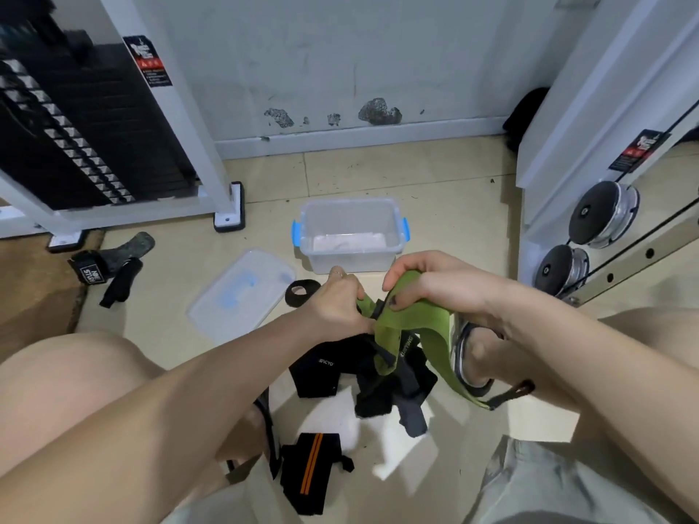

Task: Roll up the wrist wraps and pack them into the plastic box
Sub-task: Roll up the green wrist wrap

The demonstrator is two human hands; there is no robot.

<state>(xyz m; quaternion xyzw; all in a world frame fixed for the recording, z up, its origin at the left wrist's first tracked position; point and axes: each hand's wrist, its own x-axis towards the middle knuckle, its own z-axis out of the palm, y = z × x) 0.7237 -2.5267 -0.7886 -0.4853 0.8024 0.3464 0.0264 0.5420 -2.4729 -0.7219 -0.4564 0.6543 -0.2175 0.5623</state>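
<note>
Green wrist wrap (pixel 420 319), orange-striped black wrap (pixel 308 472), clear box (pixel 351 236) with blue latches (pixel 296 233).

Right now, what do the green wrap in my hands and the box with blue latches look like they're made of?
The green wrap looks like woven fabric webbing with a matte finish: it bends and folds limply between the left hand and right hand. The box looks like translucent, slightly frosted plastic: the floor shows dimly through its walls. Its blue latches look like opaque plastic.
</note>
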